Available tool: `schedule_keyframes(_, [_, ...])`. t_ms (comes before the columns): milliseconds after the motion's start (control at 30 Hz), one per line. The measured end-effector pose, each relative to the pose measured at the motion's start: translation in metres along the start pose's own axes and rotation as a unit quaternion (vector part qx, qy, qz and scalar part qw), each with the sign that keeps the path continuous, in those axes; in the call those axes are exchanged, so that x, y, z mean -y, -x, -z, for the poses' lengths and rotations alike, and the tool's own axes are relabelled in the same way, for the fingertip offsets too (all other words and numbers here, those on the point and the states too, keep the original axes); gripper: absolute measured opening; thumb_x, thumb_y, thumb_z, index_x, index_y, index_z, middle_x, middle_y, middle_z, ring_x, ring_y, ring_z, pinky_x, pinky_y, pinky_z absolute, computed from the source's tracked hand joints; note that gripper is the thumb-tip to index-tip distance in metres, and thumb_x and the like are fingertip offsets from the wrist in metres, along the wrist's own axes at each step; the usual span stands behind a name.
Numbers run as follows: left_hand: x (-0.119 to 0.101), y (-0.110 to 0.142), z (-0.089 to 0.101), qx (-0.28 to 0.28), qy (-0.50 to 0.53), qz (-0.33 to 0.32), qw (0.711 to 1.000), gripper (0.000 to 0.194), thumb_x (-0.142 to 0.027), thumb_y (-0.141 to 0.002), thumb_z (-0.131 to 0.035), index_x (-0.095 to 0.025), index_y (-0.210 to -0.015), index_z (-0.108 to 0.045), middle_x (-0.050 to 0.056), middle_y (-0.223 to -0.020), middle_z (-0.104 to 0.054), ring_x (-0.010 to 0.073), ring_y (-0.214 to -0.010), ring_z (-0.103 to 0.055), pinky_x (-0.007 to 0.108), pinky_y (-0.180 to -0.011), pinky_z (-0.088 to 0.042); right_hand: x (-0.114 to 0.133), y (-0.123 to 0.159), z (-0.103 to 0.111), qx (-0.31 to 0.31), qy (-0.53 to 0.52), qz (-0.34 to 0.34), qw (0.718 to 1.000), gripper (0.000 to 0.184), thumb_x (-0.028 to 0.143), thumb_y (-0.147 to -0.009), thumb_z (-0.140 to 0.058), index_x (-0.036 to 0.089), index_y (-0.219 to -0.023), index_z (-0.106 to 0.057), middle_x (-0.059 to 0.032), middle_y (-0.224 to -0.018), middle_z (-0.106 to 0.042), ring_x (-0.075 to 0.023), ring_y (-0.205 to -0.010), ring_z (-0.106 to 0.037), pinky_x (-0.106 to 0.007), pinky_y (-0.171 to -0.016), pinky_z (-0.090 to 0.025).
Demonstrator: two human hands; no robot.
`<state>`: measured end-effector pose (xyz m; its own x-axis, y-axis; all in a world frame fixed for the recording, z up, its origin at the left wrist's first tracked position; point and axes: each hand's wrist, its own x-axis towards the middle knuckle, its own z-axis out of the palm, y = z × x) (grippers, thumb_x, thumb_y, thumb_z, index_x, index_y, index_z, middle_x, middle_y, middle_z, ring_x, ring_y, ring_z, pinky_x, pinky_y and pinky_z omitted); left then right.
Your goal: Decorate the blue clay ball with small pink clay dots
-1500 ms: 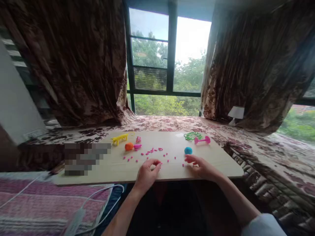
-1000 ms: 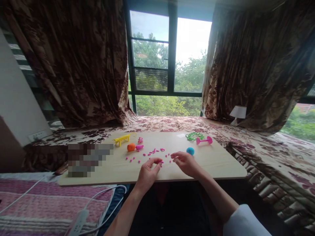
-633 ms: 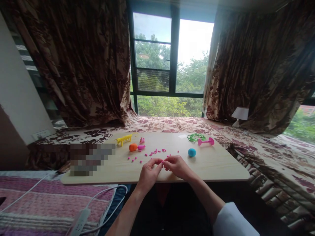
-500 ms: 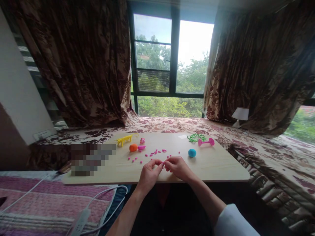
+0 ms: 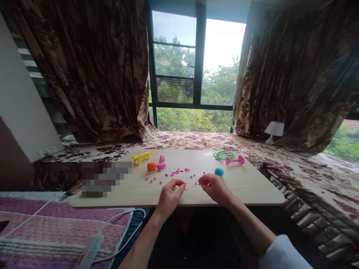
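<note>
My left hand (image 5: 170, 194) is above the near part of the table, thumb and forefinger pinched, with a bit of pink modelling clay (image 5: 185, 184) showing at the tips. To its right and apart from it, my right hand (image 5: 214, 186) has its fingers closed on another small pink piece (image 5: 199, 182). Several small pink balls (image 5: 166, 175) and short pink pieces (image 5: 177, 171) are scattered beyond both hands. A pink ring-like loop (image 5: 187, 170) lies among them. Just behind my right hand sits a blue clay ball (image 5: 218, 172).
On the table (image 5: 126, 194) are a yellow four-legged figure (image 5: 142, 157), an orange lump (image 5: 152, 166), a pink lump (image 5: 161, 166), a small pink figure (image 5: 162, 158), a green tangle (image 5: 224, 155) and a pink dumbbell shape (image 5: 235, 160). A power strip (image 5: 91, 252) rests at lower left.
My hands were together at the fingertips; the right has moved away to the right, holding a pink piece. The left hand has stayed nearly in place.
</note>
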<state>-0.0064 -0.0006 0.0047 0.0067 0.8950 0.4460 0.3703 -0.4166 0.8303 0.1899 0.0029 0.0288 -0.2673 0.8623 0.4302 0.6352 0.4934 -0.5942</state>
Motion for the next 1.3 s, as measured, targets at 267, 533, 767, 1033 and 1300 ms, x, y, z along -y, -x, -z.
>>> schedule_keyframes(267, [-0.004, 0.002, 0.0, -0.008, -0.011, -0.009, 1.0, 0.019, -0.037, -0.073, -0.055, -0.02, -0.074, -0.063, 0.0, -0.073, -0.065, 0.0177, -0.075, -0.058, 0.027, -0.069, -0.042, -0.013, 0.043, 0.025, 0.043, 0.173, 0.028, 0.984, 0.023, 0.01, -0.077, -0.043, 0.018, -0.071, -0.063, -0.0063, -0.085, -0.06, -0.0178, -0.084, -0.053, -0.028, -0.077, -0.04])
schedule_keyframes(533, [-0.003, 0.003, -0.003, -0.001, -0.024, -0.013, 1.0, 0.016, -0.035, -0.074, -0.055, -0.02, -0.075, -0.063, 0.0, -0.074, -0.065, 0.0173, -0.075, -0.058, 0.027, -0.07, -0.041, -0.03, 0.092, 0.003, 0.042, 0.32, 0.057, 0.945, 0.074, 0.001, -0.059, -0.041, 0.009, -0.133, -0.036, -0.011, -0.142, -0.03, -0.0219, -0.128, -0.025, -0.036, -0.106, -0.018])
schedule_keyframes(767, [-0.004, 0.001, -0.003, 0.001, -0.032, -0.024, 0.999, 0.017, -0.035, -0.075, -0.054, -0.02, -0.074, -0.062, 0.0, -0.073, -0.065, 0.0178, -0.074, -0.059, 0.028, -0.071, -0.042, -0.009, 0.059, -0.015, 0.066, 0.311, 0.073, 0.945, 0.068, 0.014, -0.068, -0.044, 0.01, -0.135, -0.032, -0.0111, -0.142, -0.029, -0.0227, -0.13, -0.025, -0.036, -0.106, -0.02])
schedule_keyframes(1033, [-0.003, 0.002, -0.003, -0.012, -0.027, -0.029, 0.999, 0.016, -0.034, -0.075, -0.053, -0.021, -0.073, -0.062, 0.0, -0.072, -0.065, 0.018, -0.074, -0.059, 0.028, -0.071, -0.043, -0.033, 0.09, -0.012, -0.012, 0.361, 0.038, 0.932, 0.07, 0.006, -0.064, -0.042, 0.008, -0.133, -0.035, -0.0123, -0.141, -0.032, -0.0229, -0.13, -0.025, -0.037, -0.107, -0.022])
schedule_keyframes(1300, [-0.006, 0.002, -0.002, -0.008, -0.027, -0.032, 0.999, 0.017, -0.035, -0.074, -0.053, -0.021, -0.072, -0.062, 0.0, -0.07, -0.065, 0.0184, -0.073, -0.059, 0.028, -0.068, -0.043, -0.015, 0.062, -0.022, 0.017, 0.33, 0.052, 0.942, 0.071, 0.007, -0.063, -0.043, 0.009, -0.133, -0.036, -0.0117, -0.14, -0.033, -0.0231, -0.128, -0.029, -0.037, -0.106, -0.024])
